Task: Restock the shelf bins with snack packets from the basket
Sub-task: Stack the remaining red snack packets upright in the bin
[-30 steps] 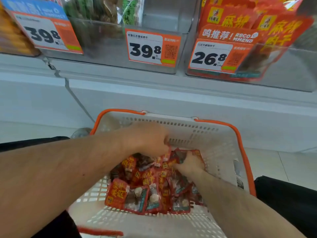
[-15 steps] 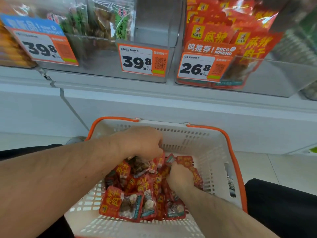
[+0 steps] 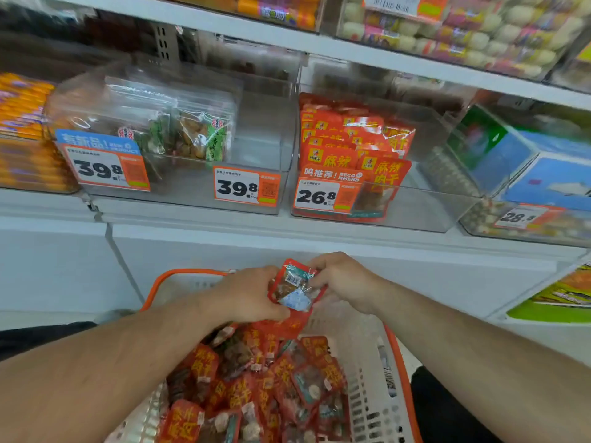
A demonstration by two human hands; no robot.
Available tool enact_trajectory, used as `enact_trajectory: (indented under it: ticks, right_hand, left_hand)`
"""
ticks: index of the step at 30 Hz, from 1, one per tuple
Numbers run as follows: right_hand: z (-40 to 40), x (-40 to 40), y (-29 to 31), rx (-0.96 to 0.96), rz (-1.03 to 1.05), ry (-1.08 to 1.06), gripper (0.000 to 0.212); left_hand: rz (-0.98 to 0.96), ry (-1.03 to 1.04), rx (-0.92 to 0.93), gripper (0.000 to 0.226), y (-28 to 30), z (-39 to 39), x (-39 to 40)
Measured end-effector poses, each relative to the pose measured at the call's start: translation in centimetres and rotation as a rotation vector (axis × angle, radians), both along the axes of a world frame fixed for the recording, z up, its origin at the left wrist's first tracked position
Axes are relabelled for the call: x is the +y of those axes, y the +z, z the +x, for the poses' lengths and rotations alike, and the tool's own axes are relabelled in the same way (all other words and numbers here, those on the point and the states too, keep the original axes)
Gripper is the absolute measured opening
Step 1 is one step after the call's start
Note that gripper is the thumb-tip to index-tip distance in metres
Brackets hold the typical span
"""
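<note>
Red foil packets (image 3: 292,287), a small bunch, pinched between both hands above the far rim of the basket (image 3: 398,356); left hand (image 3: 246,297) curled round the bunch from the near side, thumb and fingers gripping its lower edge; right hand (image 3: 343,281) pinching the upper corner, barcode side up; neither hand open or idle.

Well under way but far from finished, judging by the load; heap of packets (image 3: 256,388) lying thick in the white basket, many more handfuls to go; red bin (image 3: 425,212) on the shelf straight ahead, marked 26.8 on its price tag (image 3: 323,195), filled with matching packets on its left half only, right half bare clear plastic; likely destination, well above and beyond the hands; neighbouring clear bin (image 3: 179,190) with green-labelled bags half filled too, though nothing in the basket seems meant for it.

Compared with half a second back: both hands up and out of the heap instead of buried among the packets; a bunch gathered and lifted clear, not merely sorted through; view tilted higher, upper shelf (image 3: 351,51) and a blue box (image 3: 543,174) at the right now showing; basket lower in view, its near end cut off.
</note>
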State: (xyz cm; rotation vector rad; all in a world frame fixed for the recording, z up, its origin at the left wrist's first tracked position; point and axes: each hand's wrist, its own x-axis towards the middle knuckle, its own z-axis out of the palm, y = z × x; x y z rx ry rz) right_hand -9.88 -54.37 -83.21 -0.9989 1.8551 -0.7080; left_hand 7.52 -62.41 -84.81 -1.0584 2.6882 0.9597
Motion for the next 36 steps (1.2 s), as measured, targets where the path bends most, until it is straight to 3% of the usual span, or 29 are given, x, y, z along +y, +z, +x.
enact_trajectory:
  ticks: [2,5,7,10,12,14,23,25,27,30,36]
  right_hand:
    - [-0.2,0.4,1.8,-0.162,-0.024,-0.047,0.018]
    - [-0.5,1.2,3.7,-0.337,-0.067,-0.117,0.015]
    - [-1.0,1.5,4.6,-0.441,-0.092,-0.193,0.016]
    - [-1.8,1.9,5.9,-0.487,0.001,-0.299,0.035]
    - [-1.7,2.4,6.5,-0.458,0.095,-0.241,0.043]
    - [-1.3,2.8,6.9,-0.512,0.119,-0.157,0.037]
    - [-1.9,3.6,8.6,-0.776,-0.224,-0.091,0.036]
    - [-2.3,3.8,9.6,-0.793,-0.29,-0.09,0.029]
    - [-3.1,4.0,10.6,-0.761,-0.323,-0.127,0.024]
    - [-5.0,4.4,12.1,-0.671,-0.31,-0.266,0.021]
    - [-11.6,2.9,14.8,-0.615,-0.475,-0.612,0.015]
  left_hand:
    - [0.093,0.059,0.176,0.043,0.2,0.0,0.3]
    - [0.083,0.081,0.338,0.03,0.6,-0.1,0.6]
    - [-0.07,0.033,0.372,0.027,1.1,-0.1,0.7]
    - [-0.486,-0.146,0.552,0.023,3.0,-0.3,0.3]
    - [-0.684,-0.244,0.669,0.028,4.2,-0.6,-0.1]
    - [-0.825,-0.293,0.759,0.031,5.1,-1.2,-0.6]
    - [-1.029,-0.35,0.943,0.026,7.5,-4.8,-1.5]
    - [-1.032,-0.326,0.954,0.029,8.4,-5.9,-1.6]
    - [-1.0,-0.233,0.909,0.05,9.2,-7.0,-2.1]
    - [-0.852,-0.05,0.762,0.084,10.4,-8.6,-3.0]
    - [-0.728,0.149,0.476,0.11,12.3,-12.3,-5.4]
